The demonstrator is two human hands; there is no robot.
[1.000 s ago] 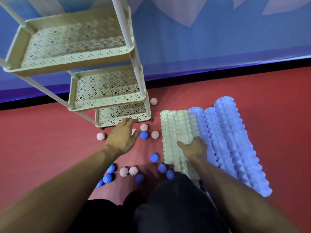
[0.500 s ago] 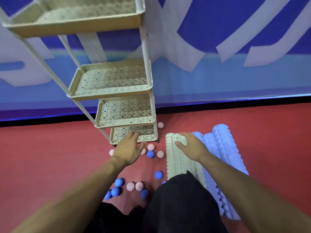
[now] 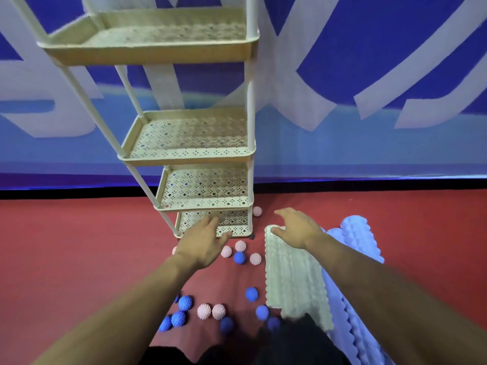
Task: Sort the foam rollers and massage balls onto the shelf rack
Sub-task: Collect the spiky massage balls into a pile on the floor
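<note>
A cream shelf rack with several perforated trays stands on the red floor against the wall. Cream foam rollers lie to its right, with pale blue foam rollers beside them. Pink spiky balls and blue spiky balls are scattered on the floor in front of the rack. My left hand hovers open before the lowest tray, holding nothing. My right hand is open above the far end of the cream rollers, fingers stretched out.
A blue and white banner wall rises behind the rack, with a black strip at its foot. One pink ball lies behind the rack's right leg. My dark-clothed knees fill the bottom middle. Bare red floor spreads to the left.
The view has tilted upward, showing more of the rack. My right hand slid from the middle of the cream rollers to their far end. My left hand stayed near the lowest tray.
</note>
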